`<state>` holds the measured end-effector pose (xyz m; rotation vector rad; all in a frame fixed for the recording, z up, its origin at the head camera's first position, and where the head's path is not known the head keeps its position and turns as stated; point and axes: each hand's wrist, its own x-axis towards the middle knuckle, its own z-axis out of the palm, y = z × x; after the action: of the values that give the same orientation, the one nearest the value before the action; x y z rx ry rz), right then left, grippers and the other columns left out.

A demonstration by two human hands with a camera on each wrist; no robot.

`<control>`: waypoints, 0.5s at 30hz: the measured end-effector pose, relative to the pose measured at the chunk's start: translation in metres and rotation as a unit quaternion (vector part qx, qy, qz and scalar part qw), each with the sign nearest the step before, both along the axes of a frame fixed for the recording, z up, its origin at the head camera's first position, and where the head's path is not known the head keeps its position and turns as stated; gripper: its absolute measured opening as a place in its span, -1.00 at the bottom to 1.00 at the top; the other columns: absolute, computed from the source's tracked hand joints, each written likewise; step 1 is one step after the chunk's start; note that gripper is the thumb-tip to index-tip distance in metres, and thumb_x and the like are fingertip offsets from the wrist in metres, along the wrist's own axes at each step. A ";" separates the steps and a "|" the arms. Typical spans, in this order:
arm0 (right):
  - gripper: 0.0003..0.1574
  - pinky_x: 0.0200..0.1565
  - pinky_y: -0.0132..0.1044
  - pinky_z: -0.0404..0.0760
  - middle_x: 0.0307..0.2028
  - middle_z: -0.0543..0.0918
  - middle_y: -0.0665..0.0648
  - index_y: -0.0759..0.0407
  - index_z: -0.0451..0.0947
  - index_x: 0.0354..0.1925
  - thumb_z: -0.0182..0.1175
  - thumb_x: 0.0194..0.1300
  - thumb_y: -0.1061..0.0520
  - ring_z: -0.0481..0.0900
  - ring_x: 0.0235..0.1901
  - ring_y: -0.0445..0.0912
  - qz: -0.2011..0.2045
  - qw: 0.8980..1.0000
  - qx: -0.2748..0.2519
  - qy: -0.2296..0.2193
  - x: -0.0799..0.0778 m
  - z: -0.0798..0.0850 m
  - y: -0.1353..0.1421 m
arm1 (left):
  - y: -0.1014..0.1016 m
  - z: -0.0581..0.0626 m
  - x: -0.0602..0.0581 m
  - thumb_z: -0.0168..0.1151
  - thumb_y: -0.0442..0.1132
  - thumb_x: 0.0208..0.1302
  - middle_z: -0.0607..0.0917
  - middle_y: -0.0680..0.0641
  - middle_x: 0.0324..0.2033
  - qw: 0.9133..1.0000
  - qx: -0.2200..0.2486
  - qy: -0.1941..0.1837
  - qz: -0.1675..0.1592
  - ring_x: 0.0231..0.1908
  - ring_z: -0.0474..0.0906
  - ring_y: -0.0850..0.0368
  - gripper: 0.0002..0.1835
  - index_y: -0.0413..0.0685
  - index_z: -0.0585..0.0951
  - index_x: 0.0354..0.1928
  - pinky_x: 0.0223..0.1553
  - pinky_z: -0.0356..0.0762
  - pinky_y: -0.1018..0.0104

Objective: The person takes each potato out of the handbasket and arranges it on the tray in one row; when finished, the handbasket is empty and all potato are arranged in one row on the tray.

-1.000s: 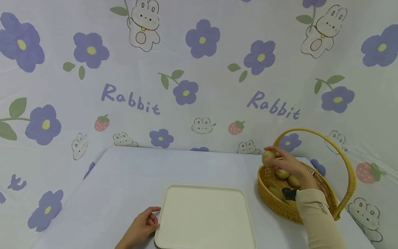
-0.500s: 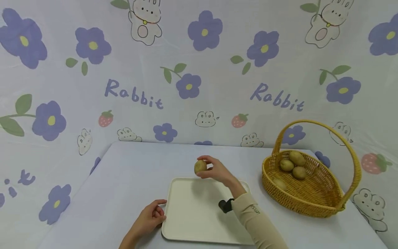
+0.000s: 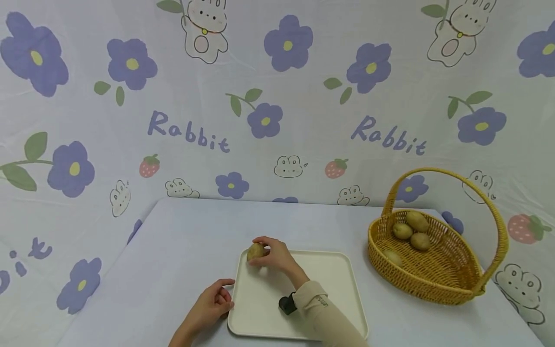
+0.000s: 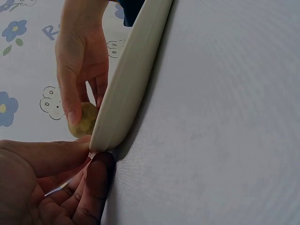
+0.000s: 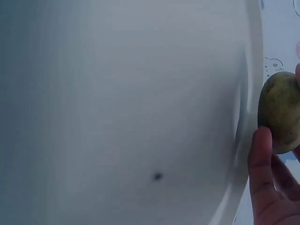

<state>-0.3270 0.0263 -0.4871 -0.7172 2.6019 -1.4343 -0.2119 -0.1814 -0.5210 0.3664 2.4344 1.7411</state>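
My right hand (image 3: 276, 256) pinches a small yellowish potato (image 3: 255, 252) between thumb and fingers, low over the far left corner of a cream rectangular tray (image 3: 325, 284). In the right wrist view the potato (image 5: 280, 112) appears beside the tray's rim (image 5: 255, 70). My left hand (image 3: 209, 307) holds the tray's left edge. As the left wrist view shows, its thumb lies at the rim (image 4: 124, 89) and its curled fingers are below. Several more potatoes (image 3: 417, 221) lie in a yellow woven basket (image 3: 427, 284) to the right.
The basket's tall arched handle (image 3: 498, 221) rises above the right side of the table (image 3: 195, 236). Behind the table hangs a cloth (image 3: 303, 96) printed with flowers and rabbits. A black wrist camera (image 3: 287, 303) sits at the right sleeve, above the tray.
My right hand has carried the potato from the basket leftward, then down to the tray's far left corner. The left hand keeps its place at the tray edge. The view has shifted slightly.
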 end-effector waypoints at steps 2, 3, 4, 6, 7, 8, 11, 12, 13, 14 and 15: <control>-0.30 -0.19 -0.33 0.55 -0.10 0.52 0.25 0.28 0.51 0.06 0.47 -0.08 0.11 0.50 -0.12 0.05 0.002 1.000 0.015 0.013 -0.001 -0.002 -0.004 | 0.000 0.001 0.001 0.23 -0.50 0.11 0.49 -0.09 -0.41 1.000 -0.003 0.002 -0.001 -0.56 0.42 0.29 -0.45 -0.38 0.34 0.17 -0.52 0.46 0.47; -0.29 -0.20 -0.34 0.53 -0.12 0.48 0.26 0.28 0.51 0.06 0.48 -0.08 0.10 0.47 -0.14 0.05 0.003 1.000 0.022 0.019 -0.001 -0.003 -0.007 | 0.000 0.002 0.001 0.23 -0.50 0.11 0.49 -0.09 -0.41 1.000 -0.002 0.000 -0.002 -0.56 0.42 0.29 -0.45 -0.39 0.34 0.17 -0.52 0.46 0.47; -0.29 -0.20 -0.35 0.53 -0.14 0.44 0.27 0.29 0.51 0.07 0.48 -0.08 0.10 0.45 -0.16 0.04 0.004 0.999 0.028 0.022 -0.001 -0.004 -0.009 | 0.000 0.003 0.002 0.23 -0.50 0.11 0.49 -0.09 -0.41 1.000 0.001 -0.001 -0.004 -0.56 0.42 0.29 -0.45 -0.39 0.34 0.17 -0.52 0.46 0.47; -0.27 -0.21 -0.35 0.52 -0.16 0.39 0.28 0.29 0.50 0.09 0.47 -0.07 0.10 0.44 -0.19 0.03 0.002 0.999 0.034 0.018 0.000 -0.006 -0.012 | 0.001 0.004 0.002 0.23 -0.49 0.10 0.48 -0.08 -0.42 1.000 0.004 -0.003 -0.007 -0.56 0.43 0.29 -0.45 -0.39 0.33 0.17 -0.51 0.47 0.47; -0.25 -0.20 -0.32 0.52 -0.17 0.37 0.28 0.29 0.49 0.10 0.47 -0.07 0.11 0.44 -0.21 0.03 -0.001 0.999 0.037 0.016 0.000 -0.007 -0.013 | 0.001 0.004 0.003 0.23 -0.49 0.10 0.48 -0.08 -0.42 1.000 0.005 -0.004 -0.008 -0.56 0.43 0.29 -0.45 -0.39 0.33 0.17 -0.51 0.47 0.46; -0.24 -0.19 -0.30 0.52 -0.18 0.36 0.28 0.29 0.47 0.12 0.47 -0.06 0.12 0.45 -0.21 0.03 -0.001 0.999 0.039 0.013 0.001 -0.006 -0.014 | 0.002 0.004 0.003 0.23 -0.49 0.10 0.48 -0.08 -0.42 1.000 0.005 -0.006 -0.009 -0.56 0.43 0.29 -0.44 -0.39 0.33 0.18 -0.52 0.47 0.46; -0.19 -0.16 -0.24 0.50 -0.17 0.36 0.28 0.27 0.42 0.18 0.46 -0.04 0.10 0.42 -0.20 0.02 -0.002 0.998 0.057 0.012 0.004 -0.003 -0.016 | 0.002 0.005 0.002 0.24 -0.49 0.10 0.48 -0.08 -0.42 1.000 0.007 -0.006 -0.008 -0.56 0.43 0.29 -0.44 -0.39 0.33 0.18 -0.52 0.46 0.46; -0.16 -0.15 -0.21 0.50 -0.17 0.37 0.28 0.25 0.40 0.21 0.45 -0.03 0.09 0.42 -0.20 0.02 -0.001 0.998 0.063 0.011 0.004 -0.002 -0.016 | 0.001 0.005 0.002 0.24 -0.49 0.10 0.49 -0.08 -0.42 1.000 0.005 -0.005 -0.008 -0.56 0.42 0.29 -0.44 -0.39 0.33 0.18 -0.52 0.46 0.47; -0.13 -0.14 -0.18 0.49 -0.16 0.37 0.29 0.24 0.37 0.24 0.45 -0.03 0.08 0.41 -0.19 0.02 0.001 0.998 0.068 0.012 0.004 -0.001 -0.016 | 0.001 0.005 0.002 0.24 -0.49 0.11 0.49 -0.08 -0.42 1.000 0.003 -0.003 -0.007 -0.56 0.42 0.29 -0.44 -0.39 0.33 0.18 -0.52 0.45 0.47; -0.10 -0.14 -0.17 0.49 -0.15 0.38 0.30 0.22 0.34 0.26 0.45 -0.03 0.07 0.40 -0.18 0.03 0.004 0.997 0.072 0.013 0.003 0.000 -0.015 | 0.001 0.006 0.002 0.24 -0.49 0.11 0.49 -0.08 -0.42 1.000 0.002 -0.003 -0.005 -0.56 0.42 0.29 -0.44 -0.39 0.34 0.18 -0.52 0.45 0.47; -0.08 -0.15 -0.15 0.47 -0.13 0.39 0.30 0.20 0.32 0.28 0.44 -0.02 0.04 0.40 -0.17 0.03 0.005 0.997 0.077 0.015 0.003 0.002 -0.014 | 0.000 0.006 0.002 0.24 -0.49 0.11 0.49 -0.08 -0.42 1.000 0.000 -0.001 -0.003 -0.57 0.42 0.29 -0.45 -0.39 0.34 0.17 -0.52 0.45 0.47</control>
<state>-0.3241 0.0121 -0.4848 -0.7375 2.6898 -1.2124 -0.2097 -0.1814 -0.5150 0.3713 2.4288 1.7373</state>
